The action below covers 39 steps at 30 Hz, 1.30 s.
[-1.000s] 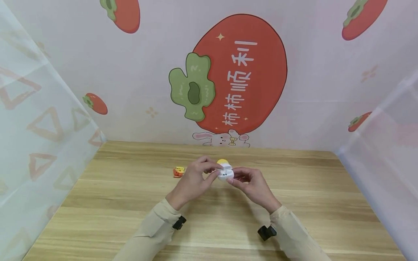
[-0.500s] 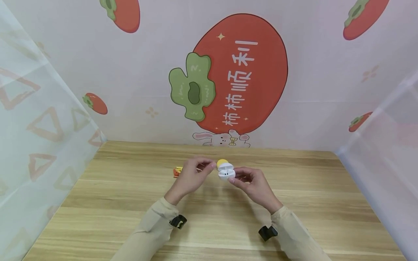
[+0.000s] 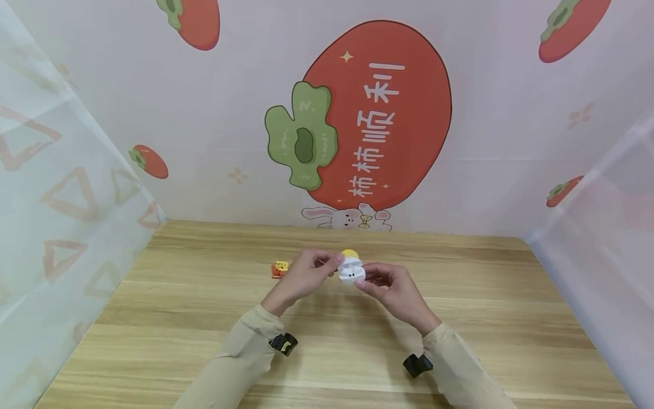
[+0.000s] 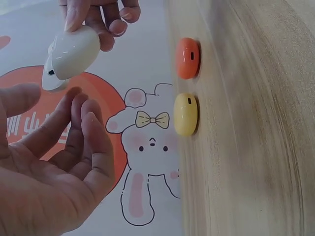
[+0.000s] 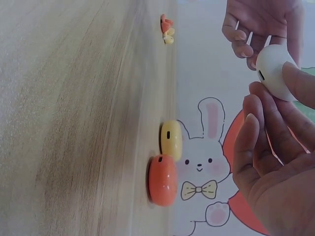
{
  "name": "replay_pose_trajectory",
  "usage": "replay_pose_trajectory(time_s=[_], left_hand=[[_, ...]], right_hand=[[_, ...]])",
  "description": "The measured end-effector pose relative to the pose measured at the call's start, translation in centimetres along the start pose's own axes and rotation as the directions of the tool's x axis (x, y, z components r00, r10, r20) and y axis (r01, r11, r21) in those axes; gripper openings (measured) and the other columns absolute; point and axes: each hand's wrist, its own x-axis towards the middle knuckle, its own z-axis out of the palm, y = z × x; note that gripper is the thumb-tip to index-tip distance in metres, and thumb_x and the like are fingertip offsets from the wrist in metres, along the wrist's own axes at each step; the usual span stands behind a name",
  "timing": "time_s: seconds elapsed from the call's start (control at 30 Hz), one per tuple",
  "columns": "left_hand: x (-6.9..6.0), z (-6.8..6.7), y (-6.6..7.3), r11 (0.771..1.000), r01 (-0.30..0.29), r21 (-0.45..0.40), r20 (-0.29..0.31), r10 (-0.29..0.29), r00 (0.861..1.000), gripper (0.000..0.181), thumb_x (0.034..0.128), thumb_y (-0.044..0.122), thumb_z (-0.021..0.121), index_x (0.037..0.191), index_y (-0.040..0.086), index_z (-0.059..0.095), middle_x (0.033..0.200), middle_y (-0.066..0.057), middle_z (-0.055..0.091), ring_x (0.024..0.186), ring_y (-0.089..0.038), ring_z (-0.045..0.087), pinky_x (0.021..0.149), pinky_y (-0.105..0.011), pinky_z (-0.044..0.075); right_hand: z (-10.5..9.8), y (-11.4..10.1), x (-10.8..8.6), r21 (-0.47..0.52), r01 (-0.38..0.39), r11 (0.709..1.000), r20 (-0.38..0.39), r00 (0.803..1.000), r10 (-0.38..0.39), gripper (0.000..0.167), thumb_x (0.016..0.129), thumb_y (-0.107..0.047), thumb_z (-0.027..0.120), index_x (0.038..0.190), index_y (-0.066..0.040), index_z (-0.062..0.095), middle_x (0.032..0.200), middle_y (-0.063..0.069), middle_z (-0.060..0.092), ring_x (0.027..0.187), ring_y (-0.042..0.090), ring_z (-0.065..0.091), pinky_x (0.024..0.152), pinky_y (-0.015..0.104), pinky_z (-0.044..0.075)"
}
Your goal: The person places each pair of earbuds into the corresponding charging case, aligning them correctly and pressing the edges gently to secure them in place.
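A white rounded case [image 3: 352, 277] with its lid raised is held above the table between the thumb and fingers of my right hand [image 3: 401, 292]. Small white parts with dark dots show inside it. My left hand [image 3: 301, 279] is beside the raised lid, its fingers bent. In the left wrist view, a gap shows between the left hand [image 4: 59, 162] and the case [image 4: 76, 51], with nothing seen in the fingers. The right wrist view shows the right hand's [image 5: 280, 157] thumb on the case [image 5: 275, 71]; the left hand [image 5: 268, 22] is beyond it.
A yellow case [image 4: 186, 114] and an orange case [image 4: 188, 58] stand side by side on the table behind the hands. Small orange and yellow pieces [image 3: 280, 269] lie to the left of the left hand. A printed cloth wall [image 3: 490, 187] rises behind the table.
The left hand drew back leftward from the white case, then returned toward its lid. The right hand kept its hold, and the case shifted slightly.
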Motion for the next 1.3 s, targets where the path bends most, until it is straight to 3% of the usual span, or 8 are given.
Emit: replay_pose_trajectory(time_s=[0.13, 0.37, 0.73, 1.03, 1.3], left_hand=[[-0.1, 0.0, 0.1, 1.0, -0.006, 0.011, 0.018, 0.006, 1.0, 0.029, 0.1034, 0.032, 0.061, 0.103, 0.009, 0.078, 0.089, -0.009, 0.067, 0.079, -0.018, 0.056, 0.069, -0.031, 0.046], [-0.2, 0.2, 0.1, 0.998, -0.043, 0.039, 0.018, 0.043, 0.999, 0.026, 0.1021, 0.029, 0.063, 0.108, 0.008, 0.077, 0.096, 0.001, 0.071, 0.09, -0.018, 0.062, 0.077, -0.035, 0.052], [-0.4, 0.6, 0.2, 0.988, -0.118, 0.098, -0.017, 0.12, 0.993, 0.019, 0.1004, 0.023, 0.066, 0.108, 0.008, 0.076, 0.101, 0.001, 0.07, 0.086, -0.014, 0.063, 0.075, -0.032, 0.055], [-0.6, 1.2, 0.4, 0.955, -0.233, 0.183, -0.07, 0.249, 0.966, 0.016, 0.0962, 0.017, 0.072, 0.106, 0.005, 0.075, 0.099, 0.001, 0.067, 0.084, -0.011, 0.061, 0.072, -0.026, 0.055], [-0.8, 1.4, 0.3, 0.951, -0.233, 0.205, -0.06, 0.25, 0.966, 0.02, 0.097, 0.022, 0.071, 0.108, 0.005, 0.075, 0.099, 0.003, 0.064, 0.088, -0.01, 0.06, 0.073, -0.026, 0.055]], right_hand=[[0.0, -0.1, 0.0, 0.0, -0.001, 1.0, 0.0, 1.0, 0.001, 0.024, 0.091, -0.012, 0.078, 0.113, -0.003, 0.074, 0.105, 0.007, 0.074, 0.089, 0.02, 0.068, 0.078, 0.028, 0.057], [0.1, 0.0, 0.0, 0.001, -0.002, 1.0, -0.001, 1.0, 0.002, 0.025, 0.091, -0.013, 0.078, 0.113, -0.003, 0.074, 0.105, 0.007, 0.074, 0.089, 0.021, 0.068, 0.079, 0.028, 0.057], [0.0, -0.1, 0.0, -0.006, -0.015, 1.0, -0.007, 1.0, 0.014, 0.026, 0.093, -0.014, 0.076, 0.115, -0.001, 0.073, 0.103, 0.008, 0.074, 0.089, 0.021, 0.069, 0.078, 0.028, 0.057], [0.0, -0.3, 0.0, -0.006, -0.032, 0.999, -0.026, 0.999, 0.032, 0.026, 0.094, -0.014, 0.074, 0.116, 0.001, 0.072, 0.101, 0.009, 0.073, 0.09, 0.021, 0.068, 0.078, 0.027, 0.057], [-0.1, -0.3, 0.0, 0.003, -0.05, 0.999, -0.033, 0.998, 0.05, 0.027, 0.094, -0.014, 0.074, 0.116, 0.001, 0.072, 0.102, 0.01, 0.073, 0.09, 0.02, 0.068, 0.078, 0.027, 0.057]])
